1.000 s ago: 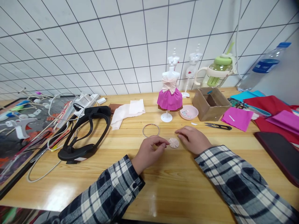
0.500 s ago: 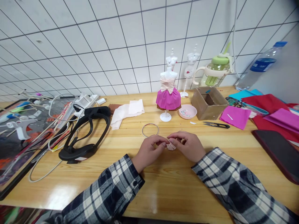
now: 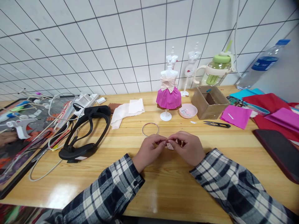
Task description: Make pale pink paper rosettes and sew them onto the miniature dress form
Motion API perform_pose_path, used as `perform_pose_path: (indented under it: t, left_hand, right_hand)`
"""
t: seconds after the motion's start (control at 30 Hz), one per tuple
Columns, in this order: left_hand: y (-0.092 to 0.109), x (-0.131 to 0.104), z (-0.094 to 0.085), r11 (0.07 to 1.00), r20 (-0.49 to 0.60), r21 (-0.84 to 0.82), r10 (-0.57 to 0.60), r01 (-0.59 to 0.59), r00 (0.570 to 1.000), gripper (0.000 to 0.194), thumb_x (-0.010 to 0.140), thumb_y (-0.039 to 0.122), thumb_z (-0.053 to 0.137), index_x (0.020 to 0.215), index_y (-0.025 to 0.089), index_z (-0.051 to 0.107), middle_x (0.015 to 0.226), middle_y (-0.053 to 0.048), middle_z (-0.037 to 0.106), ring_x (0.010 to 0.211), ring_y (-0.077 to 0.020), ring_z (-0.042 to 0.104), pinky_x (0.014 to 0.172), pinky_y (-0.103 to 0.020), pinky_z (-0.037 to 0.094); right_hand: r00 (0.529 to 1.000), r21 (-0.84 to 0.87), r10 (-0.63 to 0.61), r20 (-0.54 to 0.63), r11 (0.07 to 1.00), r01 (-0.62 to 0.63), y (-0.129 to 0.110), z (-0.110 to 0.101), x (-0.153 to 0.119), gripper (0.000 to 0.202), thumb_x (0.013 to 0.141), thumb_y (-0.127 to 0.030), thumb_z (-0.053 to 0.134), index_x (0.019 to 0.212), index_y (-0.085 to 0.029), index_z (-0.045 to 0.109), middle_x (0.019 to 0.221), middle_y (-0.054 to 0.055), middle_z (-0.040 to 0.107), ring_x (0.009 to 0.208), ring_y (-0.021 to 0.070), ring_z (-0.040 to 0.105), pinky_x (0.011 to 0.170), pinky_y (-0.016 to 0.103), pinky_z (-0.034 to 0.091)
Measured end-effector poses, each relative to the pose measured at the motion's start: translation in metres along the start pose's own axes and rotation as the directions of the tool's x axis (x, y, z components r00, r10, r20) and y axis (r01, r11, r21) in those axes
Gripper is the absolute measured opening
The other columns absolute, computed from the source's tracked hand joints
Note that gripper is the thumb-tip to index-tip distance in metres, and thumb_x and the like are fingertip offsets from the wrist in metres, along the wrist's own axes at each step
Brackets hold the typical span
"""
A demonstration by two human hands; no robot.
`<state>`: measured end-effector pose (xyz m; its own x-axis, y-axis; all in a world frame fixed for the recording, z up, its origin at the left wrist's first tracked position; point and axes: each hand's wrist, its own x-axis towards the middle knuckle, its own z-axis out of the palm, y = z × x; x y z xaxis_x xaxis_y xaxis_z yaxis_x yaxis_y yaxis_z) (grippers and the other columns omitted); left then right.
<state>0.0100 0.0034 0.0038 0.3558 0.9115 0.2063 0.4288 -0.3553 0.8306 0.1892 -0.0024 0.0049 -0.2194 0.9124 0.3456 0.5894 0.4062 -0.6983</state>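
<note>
Right hand closer, pale pink fabric, mostly covered

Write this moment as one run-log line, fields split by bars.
left hand: pinching pale fabric piece | right hand: pinching same piece | beyond hands: thin ring, pink-skirted mannequin, pink bowl

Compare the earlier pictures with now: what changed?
The right hand has moved left and taken hold of the pale pleated piece, which the left hand was already touching; together they now hide most of it. What looks like another person's hand has appeared at the left edge. The ring, dressed mannequin and bowl stayed put.
</note>
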Motion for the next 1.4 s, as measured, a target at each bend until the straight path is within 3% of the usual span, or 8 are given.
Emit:
perform_pose_path:
  t: [0.17,0.4,0.77,0.93,1.1,1.2,1.3,1.4]
  left_hand:
    - [-0.005,0.0,0.0,1.0,0.011,-0.019,-0.001,0.001,1.0,0.021,0.089,0.027,0.054,0.094,0.02,0.072,0.087,-0.005,0.074,0.081,-0.017,0.066,0.075,-0.028,0.049]
    - [-0.006,0.0,0.0,0.996,0.072,-0.045,0.077,-0.074,0.994,0.022,0.09,0.024,0.052,0.099,0.021,0.072,0.084,-0.005,0.073,0.079,-0.0159,0.065,0.076,-0.028,0.049]
    - [0.0,-0.006,-0.004,0.907,0.129,0.351,0.198,-0.232,0.972,0.022,0.089,0.022,0.051,0.096,0.021,0.072,0.079,-0.007,0.069,0.077,-0.0188,0.058,0.073,-0.032,0.044]
    - [-0.009,-0.002,-0.005,0.975,0.055,0.196,0.098,-0.107,0.994,0.023,0.089,0.02,0.051,0.097,0.021,0.072,0.081,-0.005,0.071,0.076,-0.0164,0.061,0.072,-0.029,0.046]
    - [-0.014,0.004,-0.01,0.996,-0.097,0.069,-0.058,0.064,0.994,0.025,0.089,0.024,0.053,0.103,0.018,0.073,0.086,-0.006,0.072,0.078,-0.0166,0.064,0.072,-0.028,0.049]
    - [-0.013,0.004,-0.01,0.995,-0.088,0.067,-0.062,0.068,0.994,0.024,0.088,0.023,0.054,0.1,0.017,0.073,0.082,-0.005,0.071,0.075,-0.0157,0.063,0.071,-0.026,0.048]
    - [-0.013,0.004,-0.008,0.995,-0.074,0.084,-0.051,0.057,0.996,0.023,0.088,0.022,0.054,0.099,0.018,0.073,0.079,-0.004,0.07,0.072,-0.0148,0.061,0.069,-0.026,0.047]
    - [-0.015,0.004,-0.007,0.993,-0.07,0.106,-0.045,0.052,0.997,0.023,0.088,0.021,0.053,0.099,0.018,0.073,0.081,-0.004,0.07,0.075,-0.0152,0.061,0.071,-0.026,0.046]
  right_hand:
    - [0.99,-0.144,-0.14,0.003,0.98,0.139,0.004,0.002,-0.005,0.019,0.09,-0.031,0.054,0.094,-0.022,0.071,0.086,0.004,0.073,0.079,0.0169,0.065,0.071,0.028,0.048]
    - [0.982,-0.27,-0.186,0.014,0.945,0.183,0.005,0.001,-0.006,0.02,0.092,-0.03,0.05,0.089,-0.023,0.068,0.086,0.003,0.072,0.079,0.0163,0.064,0.068,0.027,0.044]
    - [0.982,-0.097,-0.122,0.142,0.986,0.136,0.008,0.002,-0.004,0.007,0.088,-0.022,0.049,0.082,-0.021,0.053,0.08,0.002,0.058,0.071,0.0154,0.053,0.064,0.027,0.041]
    - [0.99,-0.08,-0.096,0.101,0.991,0.104,0.007,-0.001,-0.002,0.011,0.09,-0.025,0.047,0.082,-0.02,0.052,0.078,0.003,0.057,0.069,0.0158,0.053,0.063,0.028,0.042]
    - [0.998,0.031,0.065,-0.007,0.997,-0.065,0.024,-0.006,0.003,0.023,0.092,-0.033,0.046,0.106,-0.021,0.06,0.102,0.006,0.065,0.078,0.0162,0.06,0.063,0.028,0.047]
    - [0.994,0.013,0.082,0.07,0.996,-0.083,0.036,-0.003,0.005,0.057,0.089,-0.027,0.048,0.143,-0.023,0.032,0.125,0.008,0.06,0.097,0.0201,0.06,0.079,0.035,0.049]
    - [0.987,-0.122,0.117,0.107,0.987,-0.104,0.037,0.003,0.004,0.083,0.083,-0.025,0.056,0.151,-0.018,0.01,0.114,0.008,0.066,0.102,0.0256,0.057,0.09,0.045,0.044]
    - [0.974,-0.185,0.178,0.141,0.971,-0.151,0.031,0.008,0.002,0.09,0.078,-0.024,0.06,0.152,-0.015,0.01,0.096,0.006,0.069,0.094,0.0262,0.058,0.088,0.045,0.043]
